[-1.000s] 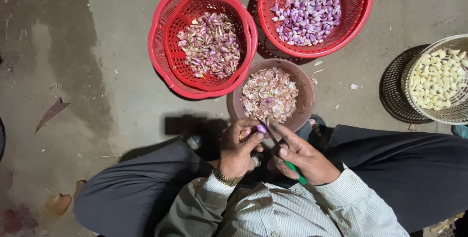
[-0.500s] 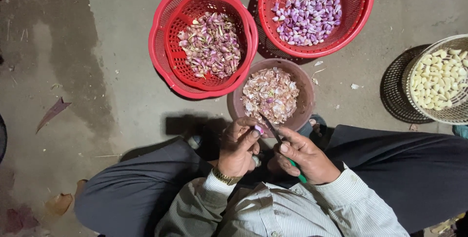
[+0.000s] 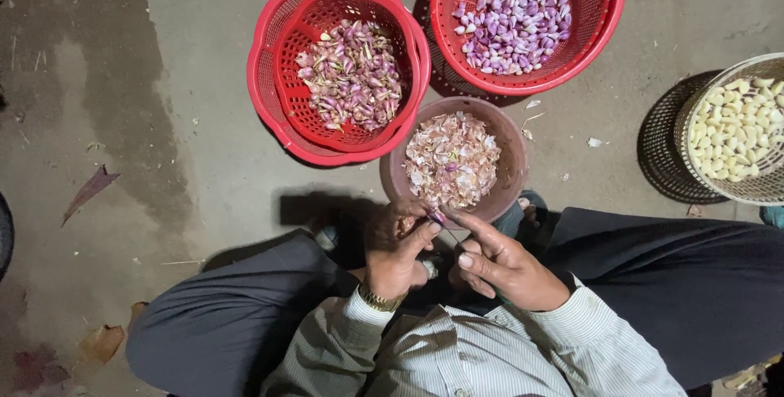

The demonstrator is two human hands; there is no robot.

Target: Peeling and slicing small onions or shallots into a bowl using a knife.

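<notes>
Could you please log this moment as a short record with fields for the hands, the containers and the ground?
left hand: holds a small purple shallot at the fingertips, by the brown bowl's near rim
right hand: forefinger stretched to the shallot; any tool hidden
brown bowl: papery peelings
left red basket: unpeeled shallots
upper red basket: peeled purple cloves
wire basket: pale peeled garlic, at right
ground: bare concrete, dry leaves at left

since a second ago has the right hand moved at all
Yes. The right hand has shifted a little toward the brown bowl, its forefinger now at the rim.
</notes>
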